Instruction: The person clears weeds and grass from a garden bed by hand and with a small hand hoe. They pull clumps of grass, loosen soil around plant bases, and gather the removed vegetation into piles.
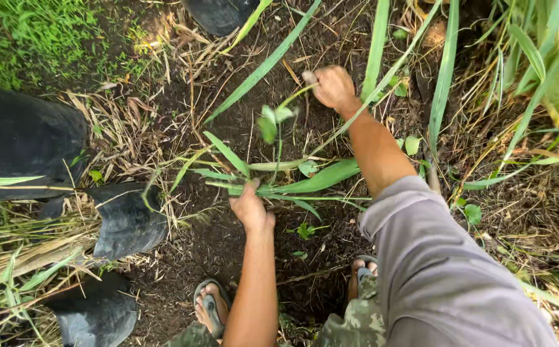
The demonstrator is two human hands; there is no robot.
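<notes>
Grey sleeve nearest; our right hand (333, 85) at twelve o'clock pinches a weed stem (278, 138), left hand (251, 209) clutches rooted grass blades (318, 180); plenty remains.

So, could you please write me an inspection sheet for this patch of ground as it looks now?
Surface: dark bare soil with dry straw scattered over it.
Job's things: a small leafy weed whose thin stem is pinched by the right hand; a bunch of long green blades lies at the left hand.
Clutter: black plastic bags at the left; dry stalks.
Grippers: both hands closed, left on the blades, right on the weed stem.
Cables: nothing seen.
Surroundings: short grass upper left, tall grass at the right; sandalled feet below.
</notes>
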